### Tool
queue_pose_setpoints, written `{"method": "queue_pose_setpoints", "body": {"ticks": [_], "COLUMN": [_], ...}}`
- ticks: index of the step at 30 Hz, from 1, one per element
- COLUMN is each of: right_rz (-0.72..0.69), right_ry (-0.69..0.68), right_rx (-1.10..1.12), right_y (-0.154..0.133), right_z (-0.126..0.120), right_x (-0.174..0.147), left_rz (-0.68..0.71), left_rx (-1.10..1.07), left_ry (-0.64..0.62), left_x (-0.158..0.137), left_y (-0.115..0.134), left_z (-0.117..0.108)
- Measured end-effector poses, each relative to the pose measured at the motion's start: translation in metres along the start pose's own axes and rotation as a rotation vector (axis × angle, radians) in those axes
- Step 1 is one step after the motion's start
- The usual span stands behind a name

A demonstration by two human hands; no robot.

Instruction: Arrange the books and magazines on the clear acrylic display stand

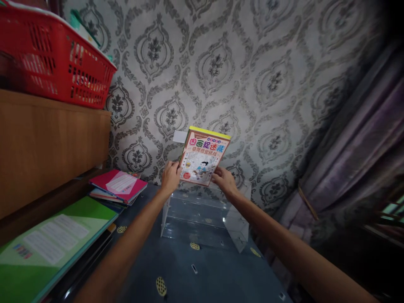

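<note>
Here, between left hand [171, 176] and right hand [224, 181]: one book [203, 158].
Held closed-fingered at its side edges; below the grip, one clear rack [237, 229].

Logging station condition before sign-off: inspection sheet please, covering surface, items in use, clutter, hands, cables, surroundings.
Surface: dark blue tabletop with yellow oval motifs.
Items in use: yellow-topped paper book, held up; clear plastic tiered rack, standing below it, contact unclear.
Clutter: pink-covered book and green-covered book, both atop stacks at left.
Hands: left hand and right hand grip opposite sides of the yellow-topped book.
Cables: nothing seen.
Surroundings: grey patterned wallpaper; red plastic basket on brown wooden cabinet; purple-grey curtain at right.
</note>
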State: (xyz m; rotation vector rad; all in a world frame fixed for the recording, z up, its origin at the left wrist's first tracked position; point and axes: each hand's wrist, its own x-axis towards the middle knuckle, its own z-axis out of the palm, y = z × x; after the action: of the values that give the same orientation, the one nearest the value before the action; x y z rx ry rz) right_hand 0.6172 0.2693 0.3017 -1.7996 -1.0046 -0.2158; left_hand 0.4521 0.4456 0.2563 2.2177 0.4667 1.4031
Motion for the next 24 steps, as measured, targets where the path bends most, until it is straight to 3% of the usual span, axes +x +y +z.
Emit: {"method": "queue_pose_setpoints", "body": {"ticks": [11, 15, 24], "right_rz": [0.201, 0.237, 0.278], "right_ry": [0.031, -0.031, 0.01], "right_rx": [0.257, 0.353, 0.438], "right_y": [-0.005, -0.013, -0.017], "right_z": [-0.009, -0.003, -0.004], "right_x": [0.011, 0.012, 0.016], "left_rz": [0.001, 0.013, 0.051], "left_rx": [-0.055, -0.117, -0.277], "left_ry": [-0.04, -0.043, -0.053], "left_x": [0.028, 0.046, 0.096], "left_y": [-0.002, 0.009, 0.043], "left_z": [0.005, 0.003, -0.02]}}
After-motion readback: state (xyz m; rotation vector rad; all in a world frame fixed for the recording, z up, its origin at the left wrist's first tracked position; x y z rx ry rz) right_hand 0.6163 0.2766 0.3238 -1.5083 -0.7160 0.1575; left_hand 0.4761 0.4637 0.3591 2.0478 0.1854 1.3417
